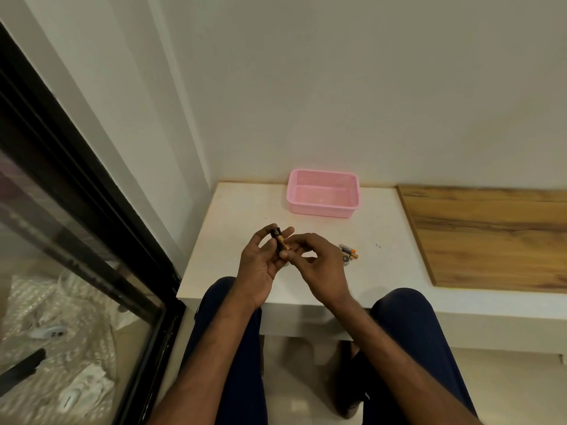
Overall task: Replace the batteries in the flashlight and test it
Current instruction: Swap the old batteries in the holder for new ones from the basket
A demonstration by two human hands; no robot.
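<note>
My left hand (259, 265) holds a small black part (277, 234), seemingly the flashlight's battery holder, upright between thumb and fingers above the white table (245, 207). My right hand (319, 265) pinches a copper-and-black battery (286, 244) and presses it against that black part. To the right of my right hand, loose batteries with orange ends (350, 252) lie on the table beside a small round silver piece (345, 258). The flashlight body is partly hidden by my fingers.
A pink perforated plastic basket (323, 194) stands at the back of the table by the wall. A wooden board (491, 234) covers the surface to the right. A black-framed glass panel (92, 228) runs along the left. My knees sit below the table's front edge.
</note>
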